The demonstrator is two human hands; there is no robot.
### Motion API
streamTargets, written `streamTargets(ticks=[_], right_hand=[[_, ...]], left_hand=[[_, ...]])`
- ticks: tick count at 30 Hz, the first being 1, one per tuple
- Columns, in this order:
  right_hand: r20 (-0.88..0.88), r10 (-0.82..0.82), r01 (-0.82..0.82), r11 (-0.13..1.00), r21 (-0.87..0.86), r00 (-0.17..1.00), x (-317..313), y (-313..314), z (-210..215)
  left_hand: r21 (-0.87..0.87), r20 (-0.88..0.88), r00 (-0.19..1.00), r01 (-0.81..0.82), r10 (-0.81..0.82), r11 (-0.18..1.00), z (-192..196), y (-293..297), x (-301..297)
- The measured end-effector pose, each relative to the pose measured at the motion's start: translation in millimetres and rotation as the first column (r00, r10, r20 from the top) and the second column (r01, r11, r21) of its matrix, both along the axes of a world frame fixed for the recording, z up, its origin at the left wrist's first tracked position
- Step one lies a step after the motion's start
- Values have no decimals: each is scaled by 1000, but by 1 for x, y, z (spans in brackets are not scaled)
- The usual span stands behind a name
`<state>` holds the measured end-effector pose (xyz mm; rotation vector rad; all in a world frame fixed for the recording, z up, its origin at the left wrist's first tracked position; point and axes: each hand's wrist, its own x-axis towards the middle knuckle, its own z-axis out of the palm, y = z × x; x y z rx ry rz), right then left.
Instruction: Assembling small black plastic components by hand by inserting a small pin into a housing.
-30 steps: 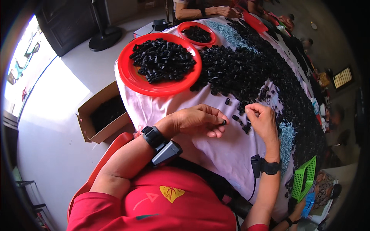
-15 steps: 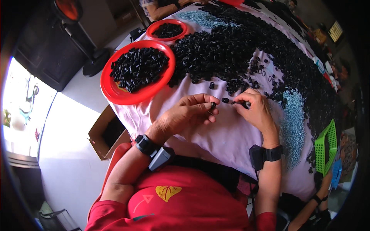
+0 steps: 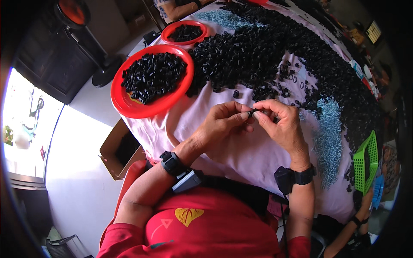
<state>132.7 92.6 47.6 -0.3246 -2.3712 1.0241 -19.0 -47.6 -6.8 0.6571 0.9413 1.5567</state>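
Observation:
My left hand point(image 3: 221, 122) and my right hand point(image 3: 284, 122) meet above the pink cloth, fingertip to fingertip. Between them is a small black plastic piece point(image 3: 252, 112), pinched by the thumb and finger of my left hand. The right thumb and forefinger close on the same spot; whether they grip a second piece is hidden. Just beyond my hands spreads a heap of short black plastic pieces point(image 3: 241, 51), with a single loose piece point(image 3: 236, 94) lying on the cloth nearer to me.
At the left stand a large red plate point(image 3: 118, 101) and a smaller red plate point(image 3: 165, 38), both holding black pieces. Small light-blue parts point(image 3: 328, 142) lie to the right, beside a green basket point(image 3: 360, 172). An open cardboard box point(image 3: 109, 148) sits below the table's left edge. Other people's arms show at the edges.
My right hand has moved left and my left hand slightly right, so their fingertips now meet at the black piece. Half a second ago they were apart.

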Motion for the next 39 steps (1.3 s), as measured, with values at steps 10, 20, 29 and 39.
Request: streamTargets(ticks=[10, 20, 29, 39], right_hand=[[-76, 25, -13, 988, 153, 997, -6, -6, 1], [-5, -44, 44, 999, 9, 999, -3, -11, -9], [-29, 33, -28, 988, 153, 999, -6, -7, -9], [-21, -38, 36, 995, -95, 999, -6, -14, -9]], left_hand=[[56, -116, 990, -71, 77, 996, 6, -1, -4], [65, -290, 952, -87, 103, 994, 7, -3, -4], [80, -261, 960, -84, 102, 993, 2, -2, -2], [79, -443, 858, -251, 260, 965, 6, 0, 13]])
